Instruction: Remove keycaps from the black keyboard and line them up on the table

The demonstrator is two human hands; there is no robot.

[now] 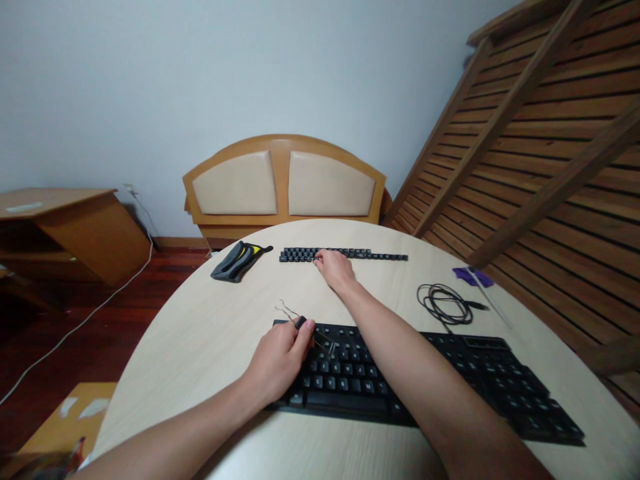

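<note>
My left hand (281, 355) is closed around a wire keycap puller (301, 323) with a black handle. Its thin wire prongs stick out at both ends, above the left part of a black keyboard (345, 402). The upper left of the keyboard has bare spots where keycaps are off. My right hand (334, 268) reaches over the keyboard to the rows of loose black keycaps (296, 255) at the far side of the table. Its fingertips are pinched on a keycap at the near edge of those rows; the fingers mostly hide it.
A folded grey and yellow cloth item (238, 260) lies left of the keycaps. On the right are a coiled black cable (445, 305), a purple cloth (477, 277) and a thin white stick (490, 299). The round table (185, 347) has a curved edge.
</note>
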